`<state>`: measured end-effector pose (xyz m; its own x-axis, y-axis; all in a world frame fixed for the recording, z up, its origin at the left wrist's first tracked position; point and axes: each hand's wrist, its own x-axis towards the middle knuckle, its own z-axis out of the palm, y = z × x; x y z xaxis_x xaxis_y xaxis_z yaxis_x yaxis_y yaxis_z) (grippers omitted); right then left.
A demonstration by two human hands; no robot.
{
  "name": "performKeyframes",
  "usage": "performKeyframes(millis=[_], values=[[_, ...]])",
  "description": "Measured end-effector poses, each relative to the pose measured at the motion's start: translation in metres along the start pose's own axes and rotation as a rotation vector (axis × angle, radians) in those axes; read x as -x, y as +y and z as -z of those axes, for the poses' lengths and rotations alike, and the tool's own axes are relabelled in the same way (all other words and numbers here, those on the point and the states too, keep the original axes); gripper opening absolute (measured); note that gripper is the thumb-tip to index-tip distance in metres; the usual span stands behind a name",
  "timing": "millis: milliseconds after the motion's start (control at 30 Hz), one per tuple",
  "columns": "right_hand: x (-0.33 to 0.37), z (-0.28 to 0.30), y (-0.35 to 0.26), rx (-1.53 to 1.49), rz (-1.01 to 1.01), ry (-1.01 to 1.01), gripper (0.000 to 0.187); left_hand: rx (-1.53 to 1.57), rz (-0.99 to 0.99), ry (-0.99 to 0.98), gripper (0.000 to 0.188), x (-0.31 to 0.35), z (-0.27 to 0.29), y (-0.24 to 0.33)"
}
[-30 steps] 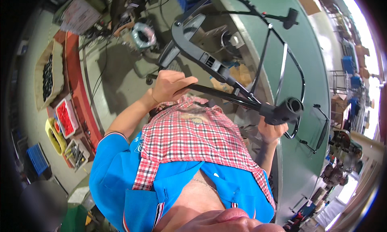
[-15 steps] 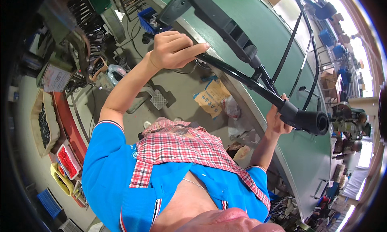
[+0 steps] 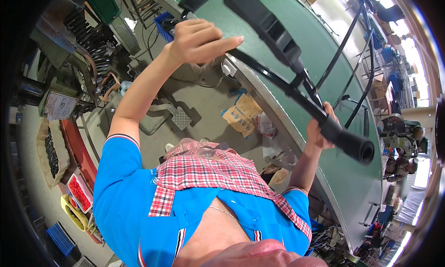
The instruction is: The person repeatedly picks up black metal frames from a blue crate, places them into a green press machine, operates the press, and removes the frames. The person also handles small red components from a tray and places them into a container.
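Note:
A black tubular frame [image 3: 273,77] is held up in front of me, slanting over the near edge of the green-topped table. A moulded black plastic piece [image 3: 266,25] runs along its upper side, and a thick round socket [image 3: 354,144] with an open hole forms the right end. My left hand [image 3: 199,42] is closed round the tube's left part, its thumb stretched along it. Close to the socket, my right hand [image 3: 321,130] grips the other end; the tube hides some of its fingers. Behind the held frame, thinner bent black tubes [image 3: 340,46] rise over the table.
The green table [image 3: 343,179] has a pale metal edge. A yellow-brown sack [image 3: 242,114] and a foot pedal [image 3: 181,118] are on the floor below. To the left are a tray of red parts [image 3: 79,193], a box of black parts [image 3: 52,151] and a blue bin [image 3: 163,26].
My left hand has risen slightly with the frame's left part. The socket end has dipped a little, so the frame slants more steeply. Both hands keep their hold.

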<state>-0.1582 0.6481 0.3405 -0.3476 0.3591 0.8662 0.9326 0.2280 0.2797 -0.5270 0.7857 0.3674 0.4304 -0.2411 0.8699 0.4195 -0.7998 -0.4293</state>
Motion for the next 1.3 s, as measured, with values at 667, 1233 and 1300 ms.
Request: performKeyframes(millis=[667, 1233, 1300], values=[[0.088, -0.192, -0.300, -0.895, 0.421, -1.101, 0.028, 0.165, 1.605, -0.978, 0.029, 0.264, 0.201, 0.328], [0.113, -0.353, -0.653, -0.767, 0.668, -1.124, 0.024, -0.470, 2.384, -0.663, 0.029, 0.246, 0.390, 0.495], [0.106, -0.338, -0.675, -0.511, 0.706, -1.289, 0.022, -0.520, 2.396, -0.641, 0.026, 0.240, 0.385, 0.509]])
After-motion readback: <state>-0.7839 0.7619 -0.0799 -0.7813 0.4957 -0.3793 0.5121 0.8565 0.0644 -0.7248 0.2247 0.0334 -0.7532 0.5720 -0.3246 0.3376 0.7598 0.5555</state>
